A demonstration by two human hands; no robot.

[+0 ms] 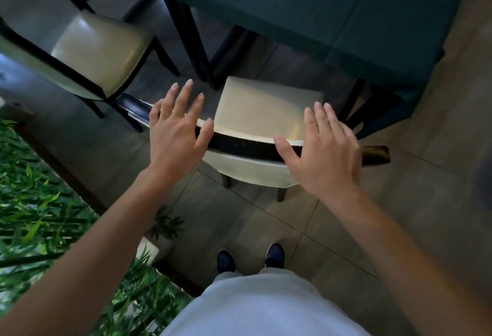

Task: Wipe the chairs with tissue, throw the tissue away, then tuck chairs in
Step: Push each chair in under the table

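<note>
Both hands reach forward over the top rail (247,144) of the near chair (266,112). Left hand (175,133): fingers straight and spread, palm down, over the rail's left part; whether it touches the rail cannot be told. Right hand (324,149): fingers straight and close together, thumb out to the side, over the rail's right part; contact likewise cannot be told. Neither hand holds anything.

Chairs, two, each with a cream seat and a dark frame. The near chair stands in front of the person, its seat facing the table (346,16), its back toward the person's feet. Its dark top rail has its long axis running left to right, dipping slightly to the right, and the rail's right end shows beyond the right hand. The seat's front edge lies near the table's edge. The second chair (98,51) stands to the upper left, turned at an angle and blurred.

Table, one, covered in a dark green cloth. Shoes (275,254), two, dark, on the tiled floor (332,229). Green foliage (40,216) fills the lower left.
</note>
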